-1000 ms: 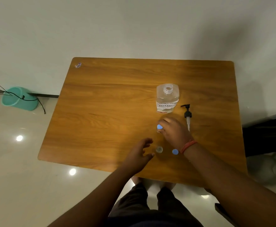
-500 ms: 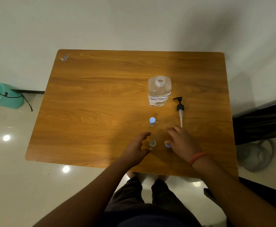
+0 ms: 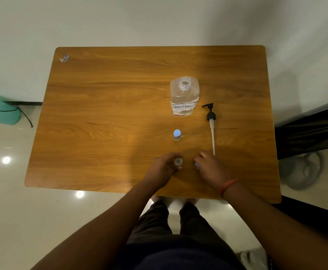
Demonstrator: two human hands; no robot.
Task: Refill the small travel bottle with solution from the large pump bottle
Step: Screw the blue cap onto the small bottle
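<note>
The large clear solution bottle [image 3: 184,96] stands open-necked on the wooden table [image 3: 104,117]. Its black pump [image 3: 210,121] lies beside it on the right, tube pointing toward me. A small capped travel bottle [image 3: 177,135] with a blue lid stands in front of the large bottle. Nearer to me, an uncapped small bottle [image 3: 178,161] stands upright with the fingers of my left hand [image 3: 164,169] curled round it. My right hand [image 3: 209,168] has its fingertips on a blue cap [image 3: 196,164], which is mostly hidden under them.
A small wrapper [image 3: 64,58] lies at the table's far left corner. A teal bin [image 3: 0,110] with a black cable sits on the floor at the left. Dark furniture [image 3: 311,131] stands to the right of the table.
My right hand set the blue-capped bottle down and drew back to the blue cap. My left hand moved in and closed round the uncapped bottle.
</note>
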